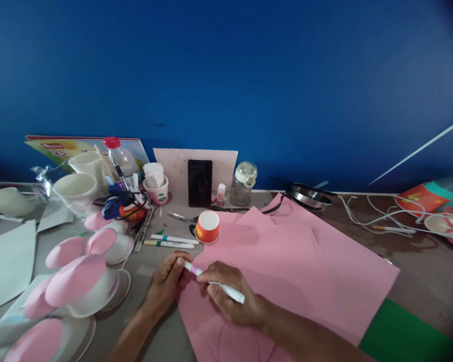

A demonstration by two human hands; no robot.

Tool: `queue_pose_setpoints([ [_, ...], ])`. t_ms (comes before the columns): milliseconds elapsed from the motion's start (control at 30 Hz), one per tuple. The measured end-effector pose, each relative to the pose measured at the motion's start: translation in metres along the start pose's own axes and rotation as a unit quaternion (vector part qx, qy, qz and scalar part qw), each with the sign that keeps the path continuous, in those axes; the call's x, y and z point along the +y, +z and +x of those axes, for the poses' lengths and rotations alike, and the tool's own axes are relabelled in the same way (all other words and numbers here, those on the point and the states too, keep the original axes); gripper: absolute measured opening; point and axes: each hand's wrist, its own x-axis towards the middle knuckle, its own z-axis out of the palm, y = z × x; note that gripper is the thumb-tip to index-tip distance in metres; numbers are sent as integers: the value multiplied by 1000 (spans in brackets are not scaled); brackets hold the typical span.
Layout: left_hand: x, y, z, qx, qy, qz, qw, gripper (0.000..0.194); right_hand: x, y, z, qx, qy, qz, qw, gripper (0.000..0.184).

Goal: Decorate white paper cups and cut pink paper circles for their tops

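Pink paper (287,261) is spread across the middle of the bench (154,327), with a faint curved outline seen at its near end. Above its left part a white marker (232,293) with a pinkish band is held slantwise between two hands. One tip is pinched by the left hand (168,277), its thumb and fingers closed on it. Further along, the barrel is gripped by the right hand (239,281), whose fingers are closed around it and hide part of its length; the thick white end is left sticking out towards the lower right.

Just beyond the hands, a red cup (206,234) is seen at the paper's edge. Beside it, two pens (177,239) (169,245) are laid nearly parallel, and scissors (180,217) are placed behind them. Farther back, a black phone (200,183) is stood upright against a pale pink board (169,173), with a glass jar (242,185) to its right.

On the left, white cups (111,251) are lying on their sides, their openings covered by pink discs (76,282). Behind these, a red-capped bottle (124,162) is partly hidden by clutter. White cables (362,221) are strewn on the right, and green paper (403,332) is partly covered by the pink paper's lower right edge.
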Motion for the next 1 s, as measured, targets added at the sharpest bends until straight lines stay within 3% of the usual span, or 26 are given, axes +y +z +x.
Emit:
queue_pose_setpoints([
  [200,6,4,-4,12,88,48,995,47,7,4,-1,-4,-113,-61,992,28],
  [400,4,7,-9,37,162,73,983,40,8,6,-1,3,-130,-33,991,26],
  [767,0,7,-7,46,158,132,977,43,13,7,2,-4,-126,-26,992,25],
  [900,-5,-2,1,103,171,172,965,39,17,9,3,-1,-167,-87,982,22],
  [1000,-8,-11,9,141,206,249,936,34,17,5,2,25,-213,-129,968,25],
])
